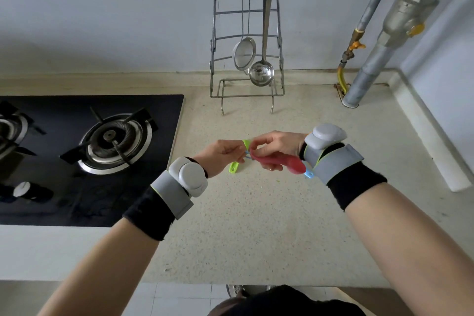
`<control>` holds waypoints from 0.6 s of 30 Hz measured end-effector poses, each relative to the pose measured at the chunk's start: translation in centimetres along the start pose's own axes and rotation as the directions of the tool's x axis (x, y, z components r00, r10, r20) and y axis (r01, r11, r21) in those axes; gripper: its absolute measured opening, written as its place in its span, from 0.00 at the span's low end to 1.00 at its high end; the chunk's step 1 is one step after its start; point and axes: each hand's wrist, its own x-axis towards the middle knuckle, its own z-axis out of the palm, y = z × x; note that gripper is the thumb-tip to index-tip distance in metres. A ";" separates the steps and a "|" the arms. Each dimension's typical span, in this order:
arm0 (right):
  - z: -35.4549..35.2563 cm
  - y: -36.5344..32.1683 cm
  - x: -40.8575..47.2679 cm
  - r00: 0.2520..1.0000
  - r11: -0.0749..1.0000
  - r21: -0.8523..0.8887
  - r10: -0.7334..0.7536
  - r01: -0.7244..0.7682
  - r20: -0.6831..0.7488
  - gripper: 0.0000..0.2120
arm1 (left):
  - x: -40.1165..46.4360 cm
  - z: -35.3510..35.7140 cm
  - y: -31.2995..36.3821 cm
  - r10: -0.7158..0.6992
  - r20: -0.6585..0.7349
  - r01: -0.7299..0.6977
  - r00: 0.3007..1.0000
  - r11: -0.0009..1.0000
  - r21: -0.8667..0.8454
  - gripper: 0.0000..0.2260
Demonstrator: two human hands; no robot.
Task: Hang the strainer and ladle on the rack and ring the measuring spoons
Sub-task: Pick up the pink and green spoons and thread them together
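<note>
A metal strainer (244, 54) and a steel ladle (261, 73) hang side by side from hooks on the wire rack (215, 41) at the back of the counter. Over the counter's middle, my left hand (221, 155) pinches a green measuring spoon (234, 167) and a thin blue ring (247, 153) between the hands. My right hand (275, 147) grips a red measuring spoon (279, 161), with a blue spoon (308, 174) sticking out below the wrist. The fingertips of both hands meet at the ring, hiding how the spoons sit on it.
A black gas hob (164, 115) with a burner (115, 141) fills the left side. Grey pipes (369, 69) with yellow valves rise at the back right corner. A white ledge (431, 136) borders the speckled counter (256, 226) on the right.
</note>
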 end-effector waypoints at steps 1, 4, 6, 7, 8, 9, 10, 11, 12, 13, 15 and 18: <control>-0.1 -0.3 -0.1 1.000 1.000 -0.028 0.009 -0.010 -0.011 0.06 | 0.0 0.0 0.2 0.009 0.003 -0.009 1.000 1.000 0.021 0.15; 0.0 -1.2 -0.4 0.997 0.985 -0.164 0.039 -0.051 -0.073 0.03 | 0.1 -0.2 0.8 0.009 0.022 -0.011 1.000 0.996 0.088 0.17; 0.1 -1.9 -0.5 0.993 0.942 -0.325 0.044 -0.077 -0.106 0.03 | 0.2 -0.2 0.8 -0.010 0.010 0.008 1.000 0.994 0.111 0.17; 0.2 -2.2 -0.6 0.992 0.911 -0.404 0.040 -0.086 -0.119 0.03 | 0.3 -0.2 0.9 -0.014 -0.001 0.014 1.000 0.993 0.117 0.17; 0.3 -2.5 -0.6 0.991 0.882 -0.463 0.035 -0.092 -0.131 0.04 | 0.3 -0.3 1.0 -0.016 -0.010 0.017 1.000 0.993 0.121 0.17; 0.3 -2.7 -0.6 0.990 0.863 -0.497 0.029 -0.095 -0.139 0.06 | 0.4 -0.3 1.1 -0.015 -0.025 0.017 1.000 0.994 0.107 0.17; 0.4 -2.8 -0.7 0.989 0.857 -0.506 0.024 -0.094 -0.143 0.09 | 0.5 -0.4 1.3 -0.014 -0.049 0.017 0.999 0.998 0.066 0.16; 0.5 -2.8 -0.6 0.990 0.860 -0.502 0.017 -0.088 -0.143 0.11 | 0.6 -0.6 1.4 -0.023 -0.073 0.024 0.997 1.000 0.010 0.16; 0.5 -2.8 -0.5 0.990 0.868 -0.491 0.007 -0.075 -0.139 0.12 | 0.7 -0.8 1.6 -0.042 -0.093 0.038 0.995 0.998 -0.047 0.16; 0.6 -2.8 -0.4 0.990 0.876 -0.479 -0.004 -0.064 -0.140 0.11 | 0.9 -0.9 1.7 -0.065 -0.107 0.054 0.992 0.993 -0.102 0.15; 0.8 -2.7 -0.2 0.988 0.876 -0.478 -0.010 -0.064 -0.152 0.09 | 1.0 -1.1 1.7 -0.120 -0.112 0.089 0.986 0.964 -0.250 0.15; 1.3 -2.5 0.1 0.988 0.883 -0.462 0.005 -0.077 -0.156 0.12 | 0.6 -1.0 1.3 -0.185 -0.099 0.101 0.978 0.829 -0.551 0.15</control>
